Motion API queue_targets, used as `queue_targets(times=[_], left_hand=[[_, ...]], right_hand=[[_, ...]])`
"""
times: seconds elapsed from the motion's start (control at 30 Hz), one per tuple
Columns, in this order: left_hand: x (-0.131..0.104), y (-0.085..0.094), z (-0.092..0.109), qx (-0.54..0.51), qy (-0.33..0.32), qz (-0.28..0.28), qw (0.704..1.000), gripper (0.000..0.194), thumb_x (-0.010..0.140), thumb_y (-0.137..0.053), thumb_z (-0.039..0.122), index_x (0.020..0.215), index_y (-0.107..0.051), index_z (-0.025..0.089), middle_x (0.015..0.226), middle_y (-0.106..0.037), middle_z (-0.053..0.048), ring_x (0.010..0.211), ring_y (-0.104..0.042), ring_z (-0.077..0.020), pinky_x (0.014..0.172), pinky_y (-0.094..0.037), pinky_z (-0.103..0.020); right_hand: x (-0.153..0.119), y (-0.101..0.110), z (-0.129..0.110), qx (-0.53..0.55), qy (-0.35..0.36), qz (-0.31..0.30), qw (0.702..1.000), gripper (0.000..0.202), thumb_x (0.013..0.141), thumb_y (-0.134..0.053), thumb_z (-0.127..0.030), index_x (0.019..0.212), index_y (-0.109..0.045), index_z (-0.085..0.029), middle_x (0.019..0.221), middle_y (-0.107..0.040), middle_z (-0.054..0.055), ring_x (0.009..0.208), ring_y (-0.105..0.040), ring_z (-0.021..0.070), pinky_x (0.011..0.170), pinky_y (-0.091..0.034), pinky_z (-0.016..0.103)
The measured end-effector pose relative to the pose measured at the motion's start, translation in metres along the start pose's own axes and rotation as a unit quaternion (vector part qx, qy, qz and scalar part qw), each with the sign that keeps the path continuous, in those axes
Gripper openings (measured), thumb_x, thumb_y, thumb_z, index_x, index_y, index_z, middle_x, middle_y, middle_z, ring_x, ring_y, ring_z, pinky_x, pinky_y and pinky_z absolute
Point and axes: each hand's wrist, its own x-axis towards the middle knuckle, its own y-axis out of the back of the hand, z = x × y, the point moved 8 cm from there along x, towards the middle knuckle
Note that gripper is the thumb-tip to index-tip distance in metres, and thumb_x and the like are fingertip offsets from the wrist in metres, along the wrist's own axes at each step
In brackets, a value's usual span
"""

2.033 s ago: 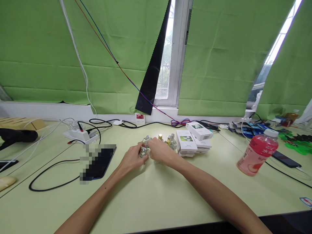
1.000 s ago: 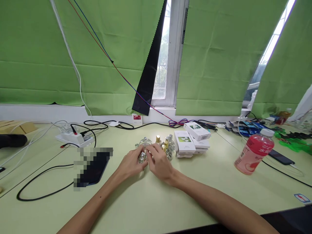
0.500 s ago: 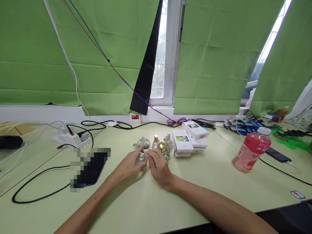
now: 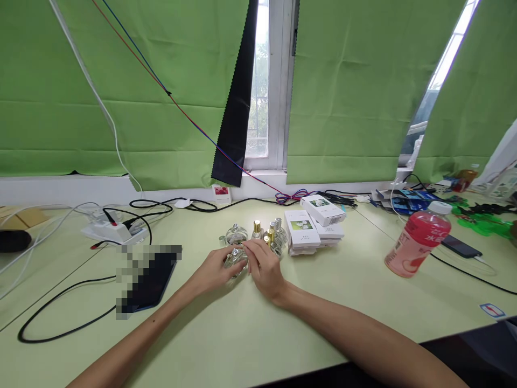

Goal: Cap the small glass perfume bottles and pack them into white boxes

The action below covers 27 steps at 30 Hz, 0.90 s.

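My left forearm is slanting up from the bottom edge, and my left hand [image 4: 214,271] is holding a clear glass bottle [image 4: 234,261] at the middle of the table [image 4: 226,334], thumb lying on its near side, index finger bending along its far side. My other left fingers are hiding behind it, and I cannot tell whether its base is touching the tabletop. My right hand [image 4: 264,269] is arching in from the right, wrist bending, fingers bunching together beside the bottle; whether they are pinching anything, I cannot tell. Beyond, they are partly covering the gold- and silver-capped bottles [image 4: 271,235]. The frame is cutting off both forearms.
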Motion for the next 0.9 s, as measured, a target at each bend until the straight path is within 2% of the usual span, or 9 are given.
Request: queue_targets(times=[0.2,0.37,0.67,0.9], left_hand=[[-0.009,-0.005,-0.009,0.009,0.013,0.048,0.999,0.037,0.092,-0.052,0.049,0.094,-0.069,0.016,0.082,-0.072,-0.003,0.07,-0.06,-0.0176,0.065,-0.046,-0.026],[-0.01,-0.007,-0.007,0.022,-0.004,0.055,0.998,0.033,0.093,-0.048,0.045,0.09,-0.064,0.017,0.079,-0.069,-0.001,0.067,-0.055,-0.0159,0.064,-0.043,-0.026],[-0.009,-0.007,-0.008,0.031,-0.015,0.069,0.997,0.024,0.09,-0.048,0.037,0.081,-0.059,0.017,0.073,-0.066,-0.001,0.064,-0.054,-0.0159,0.064,-0.043,-0.027],[-0.01,-0.007,-0.005,0.03,-0.022,0.07,0.997,0.023,0.09,-0.048,0.035,0.083,-0.06,0.017,0.077,-0.069,-0.001,0.065,-0.057,-0.0164,0.062,-0.043,-0.026]], right_hand=[[0.001,-0.005,0.002,0.004,0.031,0.018,0.999,0.034,0.105,-0.039,-0.016,0.127,-0.064,-0.019,0.112,-0.068,0.013,0.103,-0.069,0.0202,0.085,-0.062,0.033],[0.005,-0.019,0.001,-0.026,0.054,-0.013,0.998,0.038,0.104,-0.038,-0.013,0.133,-0.06,-0.021,0.114,-0.069,0.011,0.11,-0.067,0.0188,0.095,-0.058,0.033],[0.012,-0.033,0.0,-0.072,0.049,-0.086,0.992,0.029,0.103,-0.039,-0.011,0.115,-0.065,-0.017,0.11,-0.069,0.011,0.107,-0.067,0.0183,0.092,-0.058,0.03],[0.012,-0.033,0.0,-0.067,0.045,-0.091,0.993,0.03,0.104,-0.037,-0.013,0.114,-0.065,-0.017,0.109,-0.067,0.011,0.106,-0.067,0.0183,0.091,-0.058,0.03]])
